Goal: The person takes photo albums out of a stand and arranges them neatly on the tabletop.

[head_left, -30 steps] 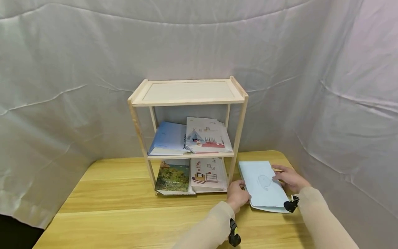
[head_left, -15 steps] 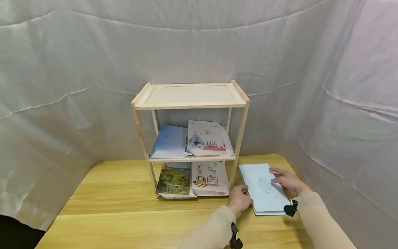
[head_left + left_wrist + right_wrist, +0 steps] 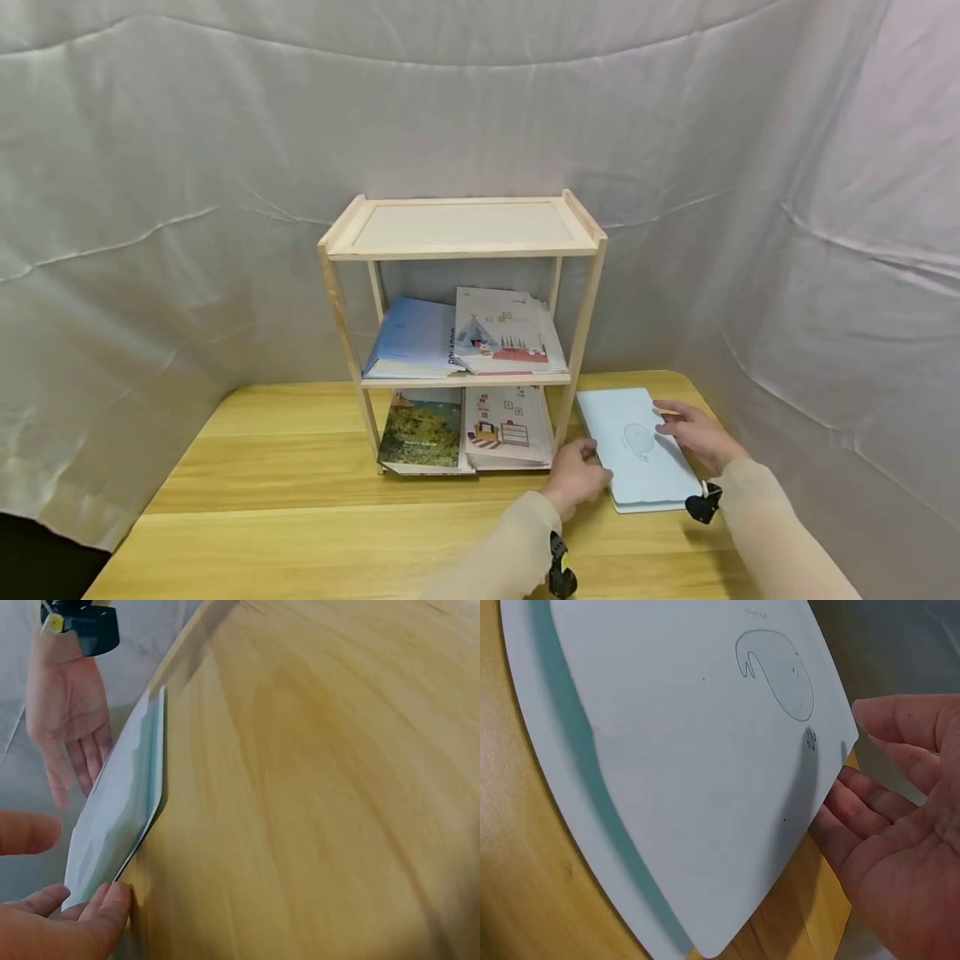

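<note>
A small stack of pale blue notebooks [image 3: 637, 450], the top cover bearing a whale drawing [image 3: 776, 675], lies on the table right of the shelf. At its left edge, my left hand [image 3: 576, 477] touches the side with its fingertips, the thumb raised apart in the left wrist view. My right hand [image 3: 697, 433] is at the opposite edge. In the right wrist view its fingers [image 3: 855, 810] meet the notebooks' side with the thumb at the cover's edge, not curled round it. The lower notebook sticks out a little beyond the top one at the near end.
A wooden shelf [image 3: 465, 379] stands left of the notebooks. Its middle board carries a blue album [image 3: 412, 333] and a white one with a tent picture [image 3: 510, 329]. Below are a photo album [image 3: 422, 433] and another white book [image 3: 504, 429]. Grey curtain [image 3: 840, 358] hangs close on the right.
The notebooks' near edges have drawn more into line, the lower one showing less than a second ago. Both hands stay at the two sides with only slight shifts.
</note>
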Demonstrator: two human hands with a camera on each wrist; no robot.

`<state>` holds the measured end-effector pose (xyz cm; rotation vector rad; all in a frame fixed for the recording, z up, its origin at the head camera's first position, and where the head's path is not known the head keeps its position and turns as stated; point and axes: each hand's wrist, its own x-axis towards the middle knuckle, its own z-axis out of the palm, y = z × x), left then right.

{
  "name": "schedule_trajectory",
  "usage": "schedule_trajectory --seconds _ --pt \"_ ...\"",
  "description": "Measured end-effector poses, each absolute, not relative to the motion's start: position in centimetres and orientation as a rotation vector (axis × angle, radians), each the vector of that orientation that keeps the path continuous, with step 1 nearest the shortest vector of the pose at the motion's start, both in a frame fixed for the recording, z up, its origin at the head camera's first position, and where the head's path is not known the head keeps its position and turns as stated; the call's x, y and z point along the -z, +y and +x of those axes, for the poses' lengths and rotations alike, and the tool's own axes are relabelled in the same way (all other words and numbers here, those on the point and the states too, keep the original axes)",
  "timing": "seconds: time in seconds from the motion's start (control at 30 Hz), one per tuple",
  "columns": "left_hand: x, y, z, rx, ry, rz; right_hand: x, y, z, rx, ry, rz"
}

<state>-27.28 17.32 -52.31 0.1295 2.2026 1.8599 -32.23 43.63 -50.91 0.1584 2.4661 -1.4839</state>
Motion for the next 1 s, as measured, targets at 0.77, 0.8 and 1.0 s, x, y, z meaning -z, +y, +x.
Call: schedule_trajectory --seconds 0.77,0.8,1.0 --pt "48.5 9.1 -25.3 -1.621 2.216 0.648 46.6 39.3 -27.7 1.658 2.842 -0.232" --pt "48.2 8.7 -25.2 -1.601 2.233 0.677 46.3 39.0 -27.3 1.684 2.847 -0.246" --pt "45.9 6.0 -25.0 -1.492 2.321 0.815 45.0 37.4 -25.5 1.843 2.827 -0.367"
